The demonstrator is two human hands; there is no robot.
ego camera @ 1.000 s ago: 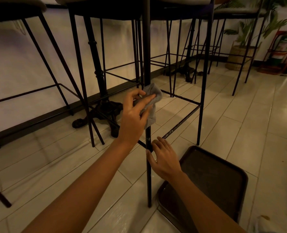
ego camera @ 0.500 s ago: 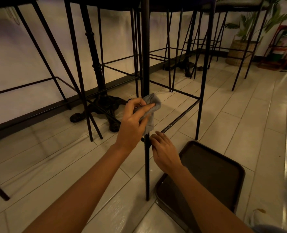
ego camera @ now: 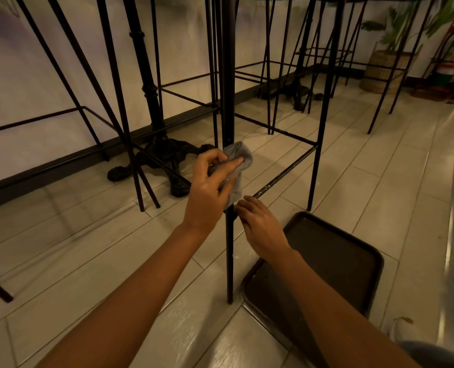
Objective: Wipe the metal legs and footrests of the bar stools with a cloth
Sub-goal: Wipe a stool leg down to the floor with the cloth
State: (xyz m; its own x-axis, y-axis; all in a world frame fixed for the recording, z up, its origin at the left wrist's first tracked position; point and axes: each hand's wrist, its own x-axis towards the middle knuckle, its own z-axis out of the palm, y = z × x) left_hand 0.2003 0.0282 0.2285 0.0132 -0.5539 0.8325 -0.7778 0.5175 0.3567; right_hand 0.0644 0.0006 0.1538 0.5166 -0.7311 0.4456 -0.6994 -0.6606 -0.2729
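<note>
A black metal bar stool stands right in front of me; its near leg (ego camera: 229, 261) runs straight down the middle of the view. My left hand (ego camera: 210, 192) grips a grey cloth (ego camera: 240, 158) wrapped against that leg, just above where the footrest bar (ego camera: 287, 176) joins it. My right hand (ego camera: 260, 227) is curled round the same leg directly below the cloth, at the joint. The footrest bar slants up to the right to the stool's other front leg (ego camera: 319, 144) and looks scuffed with pale dust.
A dark brown tray (ego camera: 348, 251) lies on the pale tiled floor beside the near leg. More black stools and ornate table bases (ego camera: 157, 160) crowd the left and back by the wall. A potted plant in a woven basket (ego camera: 382, 73) stands far right.
My left hand has slid the cloth down the leg toward the footrest joint. My right hand has stayed on the leg just below it, and my view has tipped downward.
</note>
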